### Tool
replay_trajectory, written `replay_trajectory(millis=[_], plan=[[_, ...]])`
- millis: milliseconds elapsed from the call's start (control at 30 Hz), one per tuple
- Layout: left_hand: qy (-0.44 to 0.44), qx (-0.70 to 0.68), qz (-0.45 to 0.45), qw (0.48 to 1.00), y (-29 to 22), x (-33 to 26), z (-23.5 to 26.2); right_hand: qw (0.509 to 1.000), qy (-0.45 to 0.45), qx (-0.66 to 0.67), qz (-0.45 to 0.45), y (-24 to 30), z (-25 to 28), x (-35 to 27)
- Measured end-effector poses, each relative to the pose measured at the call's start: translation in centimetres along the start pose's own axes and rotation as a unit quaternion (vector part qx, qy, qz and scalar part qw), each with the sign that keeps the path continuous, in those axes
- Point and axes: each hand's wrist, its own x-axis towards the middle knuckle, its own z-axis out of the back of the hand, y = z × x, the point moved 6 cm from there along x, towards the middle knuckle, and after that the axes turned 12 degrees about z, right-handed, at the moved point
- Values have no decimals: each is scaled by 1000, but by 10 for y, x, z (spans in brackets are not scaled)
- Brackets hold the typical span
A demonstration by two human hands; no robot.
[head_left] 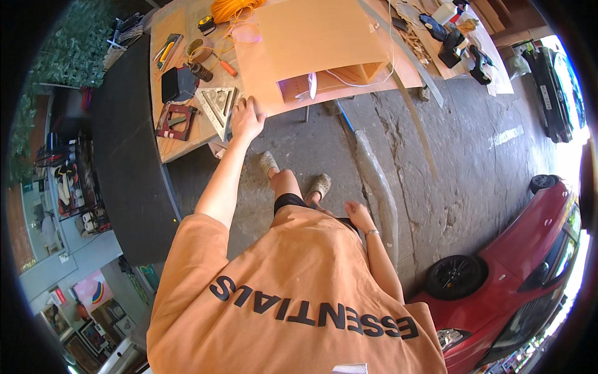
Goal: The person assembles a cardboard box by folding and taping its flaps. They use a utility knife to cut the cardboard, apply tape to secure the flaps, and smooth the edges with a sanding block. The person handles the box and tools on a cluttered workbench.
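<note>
My left hand (248, 118) lies over the front edge of the workbench (187, 147), fingers stretched out at the corner of a large brown sheet-covered box (311, 37). Nothing shows in its grasp. Just left of the fingers is a silver triangular square (218, 109). A dark red staple gun (177, 121), a black phone (170, 85) and a small dark bottle (200, 71) lie farther left. An orange-handled screwdriver (227, 67) is beyond the square. My right hand (359, 215) hangs beside my body, away from the bench, its fingers curled with nothing visible in them.
A tape roll (200, 49), a yellow tape measure (206, 24) and coiled orange cord (232, 9) sit farther back. A white cable (367, 83) crosses the box's open front. Long strips (414, 124) jut past the bench. A red car (498, 274) stands at right.
</note>
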Motion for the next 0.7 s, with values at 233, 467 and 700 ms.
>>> replay_trajectory(millis=[233,467,700], plan=[[18,-22,28,999,-3,-7,1,967,-208,82,124,140,79,139],[71,-71,39,994,2,-6,7,893,-367,-23,261,255,140,246],[0,-274,32,961,-4,-56,21,900,-324,-138,256,261,131,307]])
